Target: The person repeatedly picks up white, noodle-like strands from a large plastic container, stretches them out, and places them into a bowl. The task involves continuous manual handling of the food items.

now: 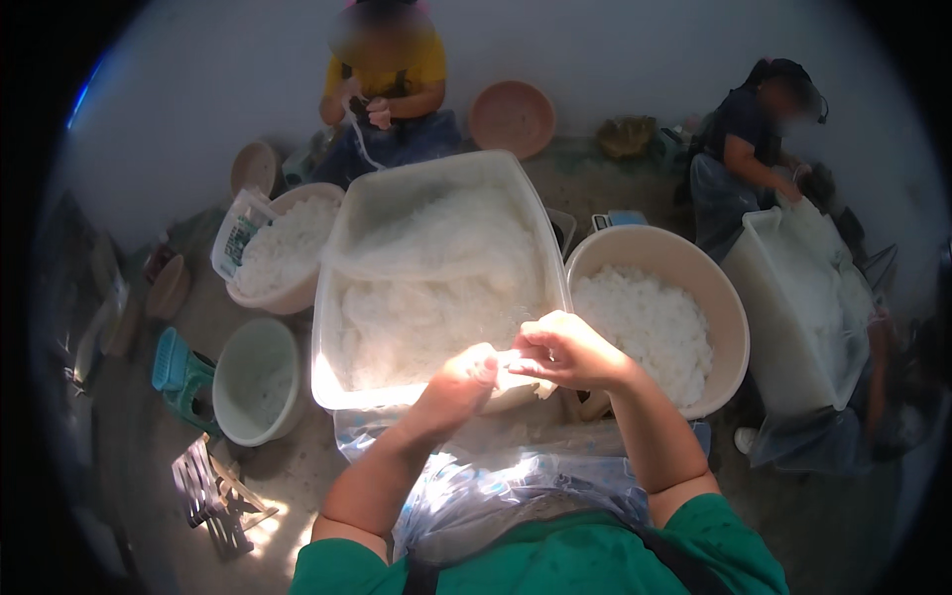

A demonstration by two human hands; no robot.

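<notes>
My left hand [462, 380] and my right hand [573, 353] meet over the near edge of a large white rectangular tub [324, 327]. Both are closed in a pinch on a small white piece [510, 363], blurred by glare, whose kind I cannot make out. Heaped inside the tub is a soft, whitish, stringy mass [446, 238]. To the right of my hands a round beige basin [729, 327] holds white clumps [640, 327].
Left of the tub stand a pink basin [260, 297] of white clumps and a pale green basin [223, 372]. A small wooden stool [213, 486] is at lower left. Two people work nearby, one beyond the tub, one beside another white tub [778, 317] at right.
</notes>
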